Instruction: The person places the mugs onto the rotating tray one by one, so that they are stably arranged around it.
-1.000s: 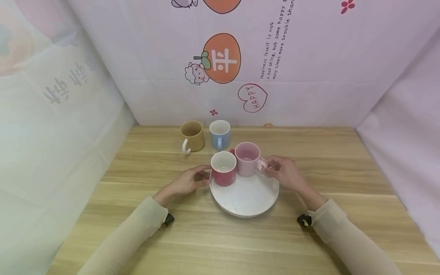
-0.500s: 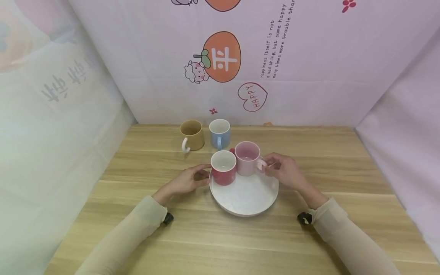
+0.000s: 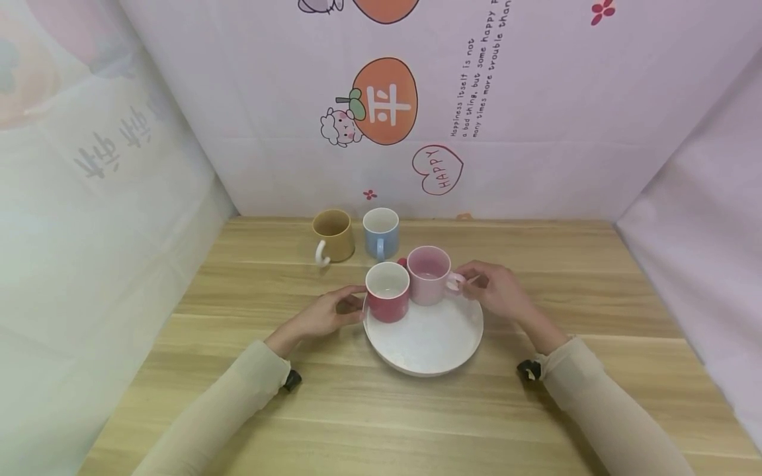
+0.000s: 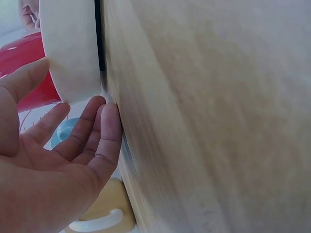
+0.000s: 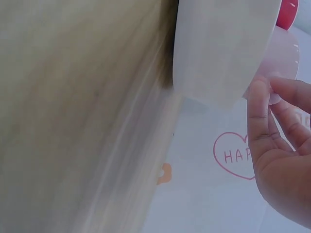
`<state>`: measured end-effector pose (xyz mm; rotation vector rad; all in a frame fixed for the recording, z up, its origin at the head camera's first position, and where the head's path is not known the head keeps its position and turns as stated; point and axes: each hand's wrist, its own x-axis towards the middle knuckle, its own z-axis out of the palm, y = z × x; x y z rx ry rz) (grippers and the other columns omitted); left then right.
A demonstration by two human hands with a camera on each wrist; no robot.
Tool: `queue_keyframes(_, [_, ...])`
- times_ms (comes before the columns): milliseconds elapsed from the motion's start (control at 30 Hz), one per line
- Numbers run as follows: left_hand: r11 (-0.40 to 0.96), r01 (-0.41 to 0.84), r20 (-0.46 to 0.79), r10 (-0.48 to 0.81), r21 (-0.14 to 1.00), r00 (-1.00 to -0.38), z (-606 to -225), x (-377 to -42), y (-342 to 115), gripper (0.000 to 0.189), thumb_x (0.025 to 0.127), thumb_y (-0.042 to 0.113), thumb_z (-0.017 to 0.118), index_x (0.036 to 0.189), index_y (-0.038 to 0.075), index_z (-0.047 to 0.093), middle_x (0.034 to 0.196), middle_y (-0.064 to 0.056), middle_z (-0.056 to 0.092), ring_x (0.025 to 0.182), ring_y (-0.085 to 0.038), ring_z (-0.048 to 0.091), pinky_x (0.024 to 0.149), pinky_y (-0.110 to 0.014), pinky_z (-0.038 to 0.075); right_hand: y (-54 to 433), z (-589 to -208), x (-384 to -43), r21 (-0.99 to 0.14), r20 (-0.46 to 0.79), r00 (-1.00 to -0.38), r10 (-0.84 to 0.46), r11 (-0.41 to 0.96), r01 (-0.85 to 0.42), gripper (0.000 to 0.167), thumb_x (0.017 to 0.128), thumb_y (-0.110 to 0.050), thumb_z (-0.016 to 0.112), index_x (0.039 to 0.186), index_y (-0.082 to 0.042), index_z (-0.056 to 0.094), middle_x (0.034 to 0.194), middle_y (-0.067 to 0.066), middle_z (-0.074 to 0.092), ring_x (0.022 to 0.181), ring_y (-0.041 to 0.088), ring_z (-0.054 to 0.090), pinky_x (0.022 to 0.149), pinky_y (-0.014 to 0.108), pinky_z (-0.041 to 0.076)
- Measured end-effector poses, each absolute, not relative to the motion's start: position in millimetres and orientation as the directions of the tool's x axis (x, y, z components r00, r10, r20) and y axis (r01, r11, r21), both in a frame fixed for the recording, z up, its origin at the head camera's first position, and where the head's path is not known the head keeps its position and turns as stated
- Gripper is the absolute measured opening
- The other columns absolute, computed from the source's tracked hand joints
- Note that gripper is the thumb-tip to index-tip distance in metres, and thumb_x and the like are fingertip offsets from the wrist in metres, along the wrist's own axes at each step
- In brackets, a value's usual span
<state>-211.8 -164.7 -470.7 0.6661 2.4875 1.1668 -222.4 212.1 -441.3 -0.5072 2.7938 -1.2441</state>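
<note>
A round white tray (image 3: pixel 425 344) with a raised rim stands on the wooden table, bearing two mugs side by side. The red mug (image 3: pixel 388 305), pale inside, is upright at its left; the pink mug (image 3: pixel 427 285) stands upright beside it. My right hand (image 3: pixel 497 291) pinches the pink mug's handle with thumb and fingertips, as the right wrist view also shows. My left hand (image 3: pixel 324 312) lies at the tray's left side, fingers loosely bent. In the left wrist view its thumb (image 4: pixel 29 80) reaches the tray rim by the red mug (image 4: pixel 24 58).
Behind the tray stand a mustard-yellow mug (image 3: pixel 336 241) with a white handle and a light blue mug (image 3: pixel 381 241), handle toward me. A printed white cloth (image 3: pixel 286 132) rises along the table's back edge, with pale cloth at both sides.
My right hand has shifted slightly outward along the pink mug's handle, showing more of it. The left hand, the tray and the mugs stay where they were.
</note>
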Motion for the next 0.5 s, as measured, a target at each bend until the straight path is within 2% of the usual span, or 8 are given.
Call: queue_keyframes(500, [0.557,0.270,-0.082,0.526,0.785,-0.847,-473.2,-212.6,-164.9,0.057,0.093,0.024,0.071,0.145,0.020,0.049,0.124,-0.009,0.069,0.119,-0.024,0.064,0.111,-0.049,0.044,215.7,-441.5,-229.2,-0.715,0.108,-0.938,-0.328,0.630,-0.302,0.024,0.092,-0.012,0.069,0.115,-0.015,0.069,0.098,0.007,0.076,0.077,0.016,0.070,0.067,0.031,0.057])
